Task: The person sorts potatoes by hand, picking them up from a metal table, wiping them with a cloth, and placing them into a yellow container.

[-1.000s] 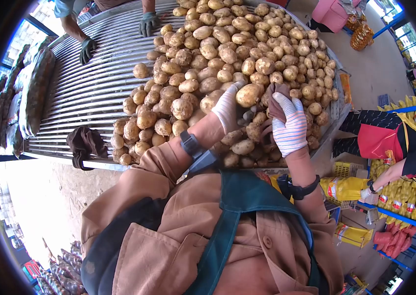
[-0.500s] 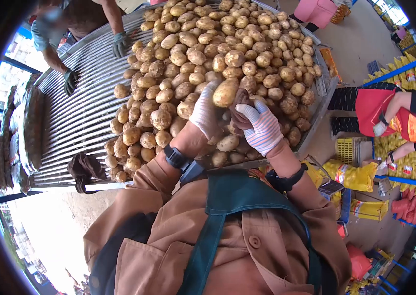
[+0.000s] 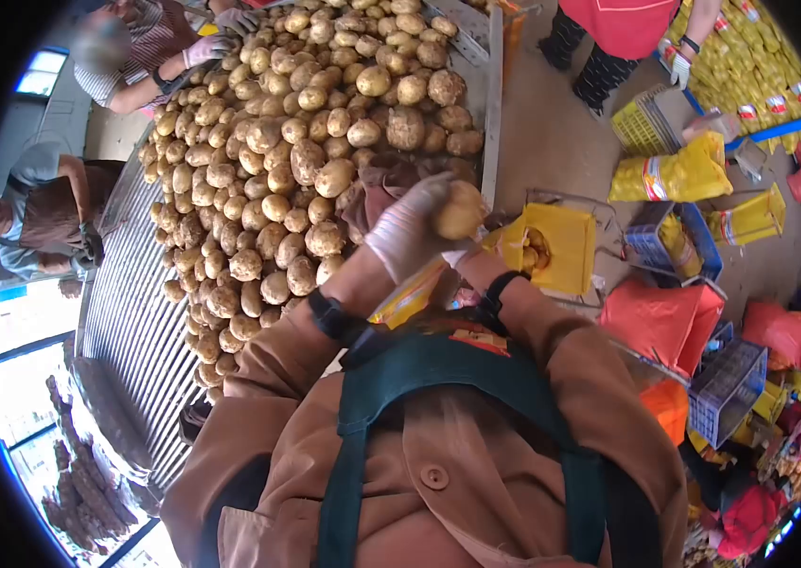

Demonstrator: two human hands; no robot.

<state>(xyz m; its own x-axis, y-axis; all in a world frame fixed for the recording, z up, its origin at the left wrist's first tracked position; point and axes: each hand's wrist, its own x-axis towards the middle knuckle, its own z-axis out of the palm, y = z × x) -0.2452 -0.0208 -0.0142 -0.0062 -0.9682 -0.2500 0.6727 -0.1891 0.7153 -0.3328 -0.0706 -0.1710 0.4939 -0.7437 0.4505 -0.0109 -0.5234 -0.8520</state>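
My left hand (image 3: 404,230), in a white glove, is closed at a large potato (image 3: 463,210) above the near right edge of the potato heap (image 3: 277,170). My right hand (image 3: 460,254) is close below the same potato, its fingers mostly hidden behind the potato and my left hand. A dark brown cloth (image 3: 377,196) shows just beyond my left hand, against the heap. Below my hands, a yellow bag (image 3: 410,295) is partly covered by my forearms.
The heap rests on a ribbed metal table (image 3: 126,284) with a raised side edge (image 3: 492,104). Two people work along its far side. To the right are an open yellow bag with potatoes (image 3: 561,251), red bags (image 3: 660,322), a blue crate (image 3: 727,393) and a person in a red apron (image 3: 623,24).
My view has turned right, toward the yellow bags. Both hands have moved to the heap's right edge with the potato. The cloth, earlier in my right hand, now shows beyond my left.
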